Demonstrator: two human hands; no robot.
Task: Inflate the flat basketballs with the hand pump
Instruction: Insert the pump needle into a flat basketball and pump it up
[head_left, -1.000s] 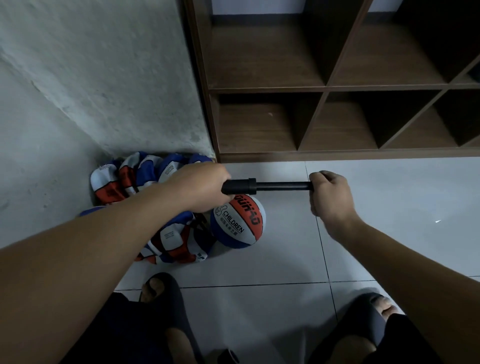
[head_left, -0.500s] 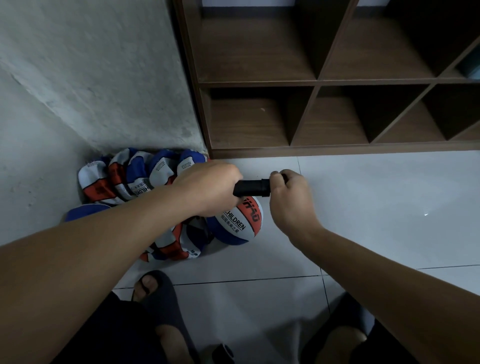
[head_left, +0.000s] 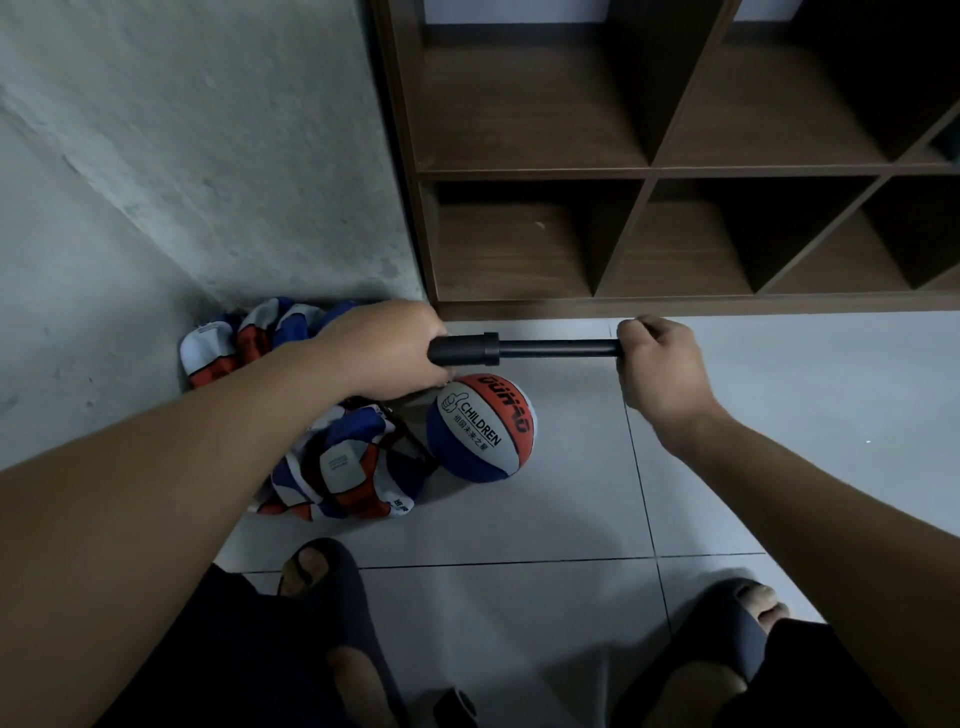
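Basketballs are what the work turns on, and the largest mass of them is the heap of flat basketballs (head_left: 332, 457), crumpled red, white and blue skins piled on the tiled floor (head_left: 779, 415) in the corner where the rough concrete wall (head_left: 208, 156) meets the brown cubby shelf (head_left: 649, 171). By their collapsed look, most of the job is not yet done. Just beside the heap, on its right and touching it, sits one round ball (head_left: 480, 428) printed with the word CHILDREN; it looks full or close to full, so I judge that one ball is finished or nearly so. Above it the hand pump (head_left: 465, 349) is held level, its thin rod drawn well out to the right. The left hand (head_left: 384, 348) is wrapped tightly around the pump's thick barrel, and the right hand (head_left: 660, 364) is a closed fist around the handle at the rod's far end, hidden inside the fingers. The pump's nozzle end is covered by the left hand, so I cannot tell whether it is connected to any ball. A dark slipper (head_left: 737, 623) and another foot show at the bottom.
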